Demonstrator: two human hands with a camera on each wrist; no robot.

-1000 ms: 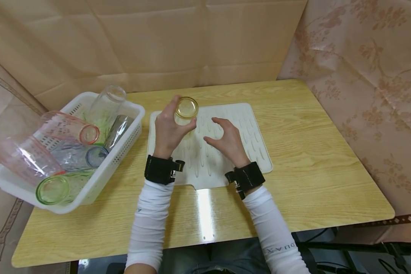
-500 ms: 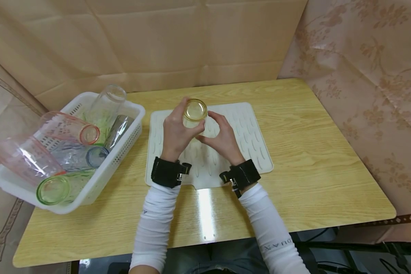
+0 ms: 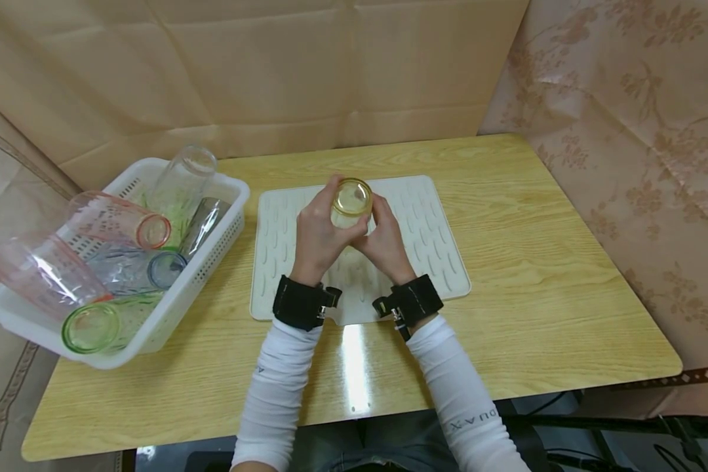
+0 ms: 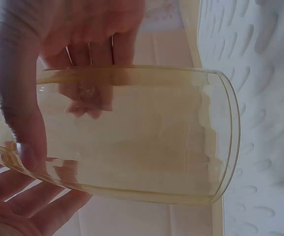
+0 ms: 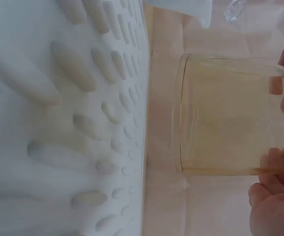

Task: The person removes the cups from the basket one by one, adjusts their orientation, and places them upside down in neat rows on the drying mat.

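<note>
A yellow-tinted drinking glass (image 3: 353, 198) hangs upside down over the white ridged mat (image 3: 283, 262), its rim facing down and apart from the mat. My left hand (image 3: 318, 242) grips it on the left side, near its base. From the right, my right hand (image 3: 391, 244) holds the same glass (image 4: 146, 132). The right thumb (image 4: 26, 123) lies across the near side in the left wrist view, with the fingers behind. In the right wrist view, the glass (image 5: 225, 118) shows its open rim toward the mat.
A white plastic basket (image 3: 203, 282) stands at the left of the wooden table (image 3: 554, 275). Several tumblers lie in it, among them a green one (image 3: 91, 328), a blue one (image 3: 166, 270) and pink ones. A cloth curtain (image 3: 271, 72) hangs behind the table.
My left hand has brought the glass to the right and slightly nearer to me. My right hand has moved in from the right and closed on it.
</note>
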